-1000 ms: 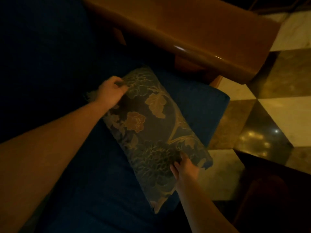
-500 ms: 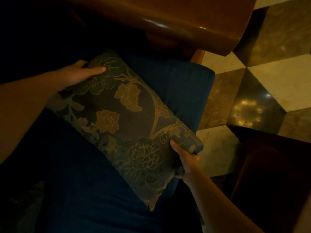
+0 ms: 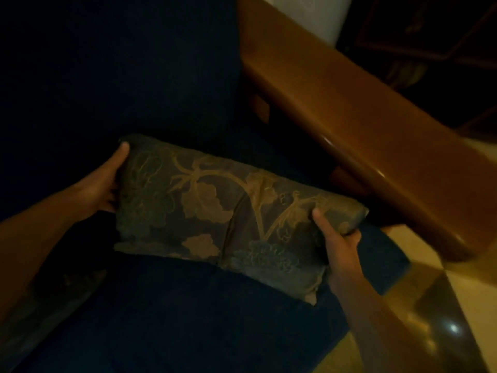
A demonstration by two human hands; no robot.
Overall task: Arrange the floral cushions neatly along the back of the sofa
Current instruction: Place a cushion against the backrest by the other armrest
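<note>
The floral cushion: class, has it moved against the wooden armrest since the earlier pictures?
Yes. The floral cushion has turned from diagonal to roughly level, its right end now nearer the wooden armrest.

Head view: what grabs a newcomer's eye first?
The floral cushion, centre frame, held at its two ends by the left hand and the right hand above the dark blue sofa seat. Next, the glossy wooden armrest running diagonally at upper right.

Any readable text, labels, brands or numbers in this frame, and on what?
None. The floral cushion, held by the left hand and the right hand, bears only a woven flower-and-leaf pattern. The blue sofa and wooden armrest carry no markings.
</note>
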